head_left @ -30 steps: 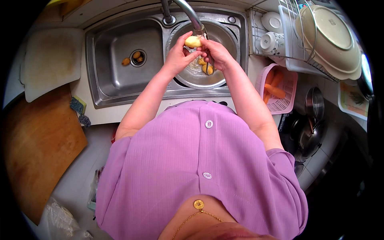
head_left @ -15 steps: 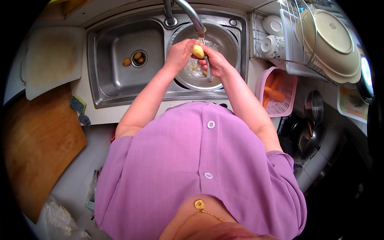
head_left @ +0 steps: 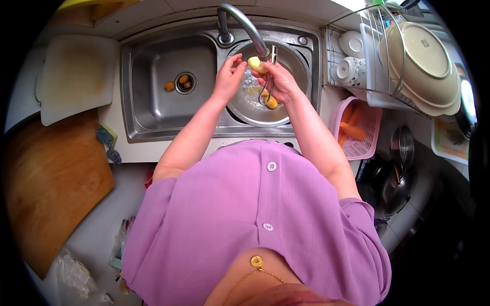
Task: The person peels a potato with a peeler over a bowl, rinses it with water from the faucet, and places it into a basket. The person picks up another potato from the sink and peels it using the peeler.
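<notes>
Beneath the faucet's mouth, my right hand (head_left: 280, 84) grips a peeled, pale-yellow potato (head_left: 256, 65) together with a metal peeler (head_left: 274, 53), whose lower end sticks out below the fingers. My left hand (head_left: 230, 77) is just left of the potato, its fingers apart and holding nothing. Both hands are above a round metal bowl (head_left: 294, 109) in the right side of the sink. An unpeeled-looking potato (head_left: 271, 103) lies in the bowl with water and bits of peel.
The faucet (head_left: 247, 25) arches over the bowl. Small brown potatoes (head_left: 169, 86) rest around the left basin's (head_left: 153, 109) drain. On the right are a pink basket (head_left: 360, 150) of carrots (head_left: 353, 131) and a dish rack (head_left: 332, 56). A sponge (head_left: 106, 136) and a cutting board (head_left: 76, 76) are left.
My left hand has let go of the potato and moved a little left, fingers opening. The right hand keeps the potato and peeler, the peeler now turned. The view has shifted slightly.
</notes>
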Demonstrator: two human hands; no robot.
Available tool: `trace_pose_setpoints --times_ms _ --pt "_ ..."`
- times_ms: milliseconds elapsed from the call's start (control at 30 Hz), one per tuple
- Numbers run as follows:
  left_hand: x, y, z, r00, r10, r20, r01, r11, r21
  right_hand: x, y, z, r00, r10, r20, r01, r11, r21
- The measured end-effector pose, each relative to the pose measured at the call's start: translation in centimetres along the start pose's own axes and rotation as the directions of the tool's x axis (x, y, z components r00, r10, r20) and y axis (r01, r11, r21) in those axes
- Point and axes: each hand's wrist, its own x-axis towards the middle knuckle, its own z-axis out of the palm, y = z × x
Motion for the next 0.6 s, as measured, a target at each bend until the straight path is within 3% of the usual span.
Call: trace_pose_setpoints --times_ms 33,67,133,200,267,333,367,400,433,500,533,600 --pt "0.3 0.7 0.2 0.955 -0.287 0.073 0.296 0.927 -0.232 -0.2 -0.4 0.4 0.997 -0.079 -0.018 0.079 0.997 -0.003" --pt "0.7 0.9 0.8 0.956 -0.285 0.072 0.294 0.928 -0.23 -0.4 -0.7 0.5 0.987 -0.154 -0.038 0.154 0.988 -0.007" --pt "1.8 1.6 2.1 0.895 -0.361 0.263 0.434 0.844 -0.315 -0.4 -1.2 0.1 0.983 -0.184 -0.006 0.184 0.982 -0.035" --pt "2.4 2.2 3.3 0.867 -0.347 0.356 0.463 0.826 -0.322 -1.4 -1.9 0.5 0.924 -0.322 -0.205 0.238 0.905 -0.352" --pt "3.3 1.7 4.5 0.844 -0.262 0.468 0.454 0.814 -0.363 -2.3 -2.4 0.0 0.904 -0.372 -0.211 0.271 0.88 -0.39" --pt "3.5 2.0 4.6 0.883 -0.239 0.405 0.373 0.88 -0.295 -2.9 -2.6 -0.7 0.878 -0.433 -0.205 0.299 0.83 -0.472" --pt "3.6 1.9 3.9 0.907 -0.146 0.395 0.171 0.985 -0.029 -3.1 -2.6 -0.8 0.882 -0.417 -0.22 0.28 0.839 -0.467" --pt "3.8 1.9 3.2 0.909 -0.051 0.413 -0.055 0.969 0.241 -3.2 -2.5 -0.8 0.881 -0.419 -0.222 0.283 0.84 -0.462" --pt "4.4 2.5 2.5 0.889 -0.192 0.416 -0.088 0.819 0.566 -3.2 -2.3 -0.8 0.894 -0.402 -0.199 0.276 0.843 -0.462" --pt "4.7 3.7 0.5 0.932 -0.249 0.265 -0.067 0.598 0.799 -3.3 -2.1 -0.1 0.922 -0.342 -0.179 0.238 0.869 -0.434" --pt "5.5 3.2 -1.4 0.958 -0.214 0.189 -0.038 0.56 0.828 -3.0 -1.9 0.0 0.941 -0.294 -0.167 0.199 0.881 -0.429" --pt "7.8 1.9 -5.3 0.998 0.046 0.05 -0.068 0.643 0.763 -2.9 -1.9 1.2 0.968 -0.198 -0.152 0.124 0.91 -0.395"
